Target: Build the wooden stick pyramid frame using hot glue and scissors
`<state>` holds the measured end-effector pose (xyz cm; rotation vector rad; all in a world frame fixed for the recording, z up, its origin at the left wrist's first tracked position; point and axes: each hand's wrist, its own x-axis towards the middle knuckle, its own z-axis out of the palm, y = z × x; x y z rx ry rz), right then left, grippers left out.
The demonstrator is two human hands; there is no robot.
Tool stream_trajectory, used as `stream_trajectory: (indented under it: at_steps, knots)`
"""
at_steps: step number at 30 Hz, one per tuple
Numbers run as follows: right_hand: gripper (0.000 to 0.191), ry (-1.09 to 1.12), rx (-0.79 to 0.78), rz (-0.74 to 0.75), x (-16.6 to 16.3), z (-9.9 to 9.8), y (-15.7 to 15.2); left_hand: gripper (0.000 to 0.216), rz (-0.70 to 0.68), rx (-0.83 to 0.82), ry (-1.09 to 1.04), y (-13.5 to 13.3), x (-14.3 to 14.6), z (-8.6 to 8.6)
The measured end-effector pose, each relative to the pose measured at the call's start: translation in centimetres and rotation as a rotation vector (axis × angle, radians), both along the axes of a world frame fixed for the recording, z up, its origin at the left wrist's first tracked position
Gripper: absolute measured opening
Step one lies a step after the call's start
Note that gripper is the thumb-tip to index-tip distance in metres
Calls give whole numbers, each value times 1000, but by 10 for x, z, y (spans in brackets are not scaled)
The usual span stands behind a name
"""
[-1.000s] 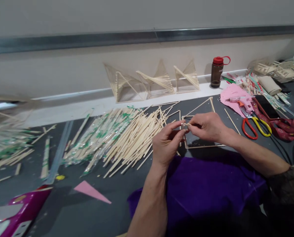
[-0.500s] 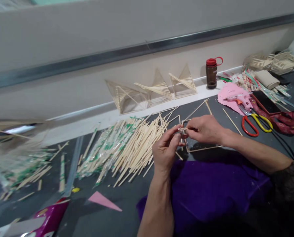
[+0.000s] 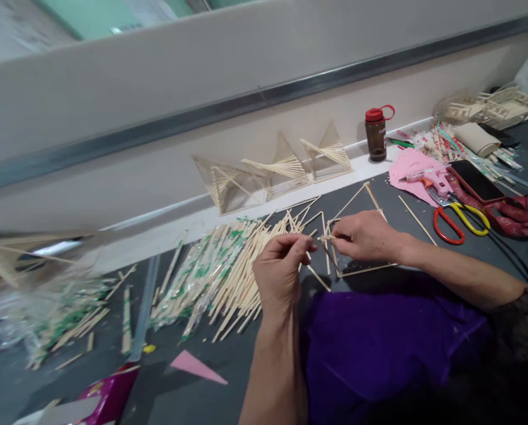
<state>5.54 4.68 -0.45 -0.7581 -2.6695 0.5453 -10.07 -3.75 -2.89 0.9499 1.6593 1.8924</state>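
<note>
**Item:** stick frame point(image 3: 370, 270), which is lying on the grey worktop point(image 3: 228, 348) just beyond the purple cloth point(image 3: 379, 342).

**Handling (judged):** very light, stiff but brittle, with joints that are likely fragile. It is best taken at a corner, with fingertips only.

**Right hand** point(image 3: 365, 236): is resting over the frame, its grip pinching the near-left corner joint.

**Left hand** point(image 3: 279, 271): is hovering beside it with the wrist bent, its grip pinching a loose stick point(image 3: 309, 234) and pointing it toward that corner.

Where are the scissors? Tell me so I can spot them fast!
Look at the far right side of the grey table. Just in front of the pink glue gun lie the scissors. Only they have one red and one yellow handle.
</note>
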Motion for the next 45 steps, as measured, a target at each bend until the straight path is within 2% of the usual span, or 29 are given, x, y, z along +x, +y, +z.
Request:
stream_trajectory:
  at_steps: [9, 14, 23, 45]
  knots:
    - [29, 42, -10, 14, -1, -2, 1, 51, -57, -138, -126, -4, 12, 2]
    - [29, 17, -3, 24, -2, -1, 1, 47, -69, -187, -123, -5, 11, 3]
    - [29, 42, -3, 43, -2, -2, 3, 34, -77, -182, -108, -3, 14, 4]
    - [28, 53, -8, 63, -1, -2, 3, 31, -63, -189, -50, -1, 20, 9]
